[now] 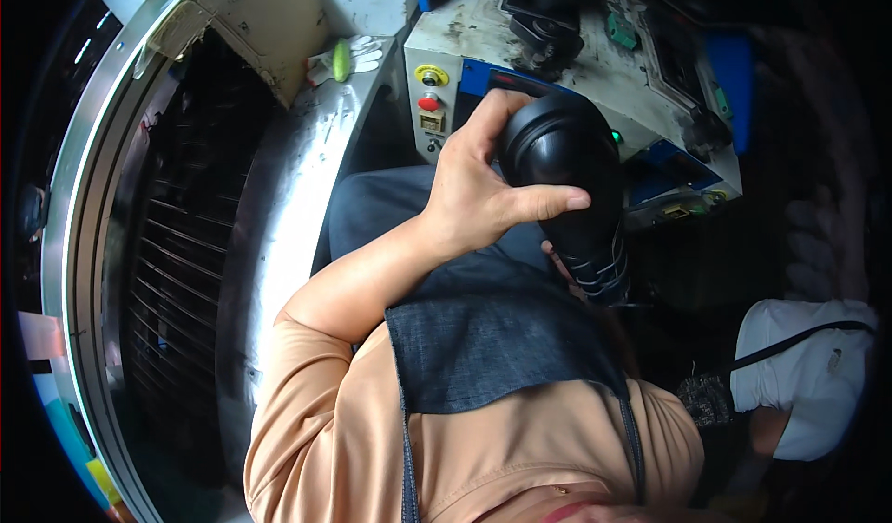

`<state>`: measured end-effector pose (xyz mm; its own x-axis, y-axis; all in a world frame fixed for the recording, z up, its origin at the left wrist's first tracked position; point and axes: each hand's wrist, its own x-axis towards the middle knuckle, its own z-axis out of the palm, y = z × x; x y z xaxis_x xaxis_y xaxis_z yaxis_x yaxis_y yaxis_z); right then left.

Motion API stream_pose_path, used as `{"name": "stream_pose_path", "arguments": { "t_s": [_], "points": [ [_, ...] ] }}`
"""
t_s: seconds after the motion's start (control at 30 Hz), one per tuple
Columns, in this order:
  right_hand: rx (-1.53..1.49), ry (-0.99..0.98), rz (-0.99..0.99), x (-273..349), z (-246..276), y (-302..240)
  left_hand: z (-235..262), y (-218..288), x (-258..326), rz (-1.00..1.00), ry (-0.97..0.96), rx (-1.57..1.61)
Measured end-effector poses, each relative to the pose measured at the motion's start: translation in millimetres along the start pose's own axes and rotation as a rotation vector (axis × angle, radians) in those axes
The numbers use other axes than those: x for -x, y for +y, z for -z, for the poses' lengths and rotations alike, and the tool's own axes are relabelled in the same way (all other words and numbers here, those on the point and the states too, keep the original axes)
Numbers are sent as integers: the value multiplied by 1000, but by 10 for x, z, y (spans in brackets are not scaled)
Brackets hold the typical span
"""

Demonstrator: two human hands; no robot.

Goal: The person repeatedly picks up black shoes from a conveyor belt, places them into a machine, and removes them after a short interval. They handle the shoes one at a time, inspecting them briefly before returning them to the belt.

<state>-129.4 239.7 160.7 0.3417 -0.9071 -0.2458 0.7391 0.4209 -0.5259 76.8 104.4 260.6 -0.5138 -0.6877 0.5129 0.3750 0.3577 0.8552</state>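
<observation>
A black shoe, with a smooth rounded end up and pale lace-like strands low on it, is held in front of my lap. My left hand is closed around its upper part, the thumb lying across the near side. Lower down, fingertips of my right hand show at the shoe's left side, by the strands. The rest of that hand is hidden behind the shoe. Beneath it lies my dark apron.
Ahead stands a worn pale machine with a red button and black fixtures. A metal ledge runs along my left, bearing white gloves and a green cucumber-like thing. Another person's pale garment shows at right.
</observation>
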Motion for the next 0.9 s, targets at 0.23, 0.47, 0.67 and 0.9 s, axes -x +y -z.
{"name": "stream_pose_path", "arguments": {
  "t_s": [0.23,0.47,0.67,0.9],
  "points": [
    [-155,-64,-137,40,61,-18,-48,75,-224,71,24,-31],
    [-505,-239,-112,117,76,123,-48,93,-292,135,-22,76],
    [-556,-459,29,206,230,142,-157,-13,-395,173,72,402],
    [-104,9,871,545,331,-134,-273,-332,-1006,216,-77,94]
  ]
}}
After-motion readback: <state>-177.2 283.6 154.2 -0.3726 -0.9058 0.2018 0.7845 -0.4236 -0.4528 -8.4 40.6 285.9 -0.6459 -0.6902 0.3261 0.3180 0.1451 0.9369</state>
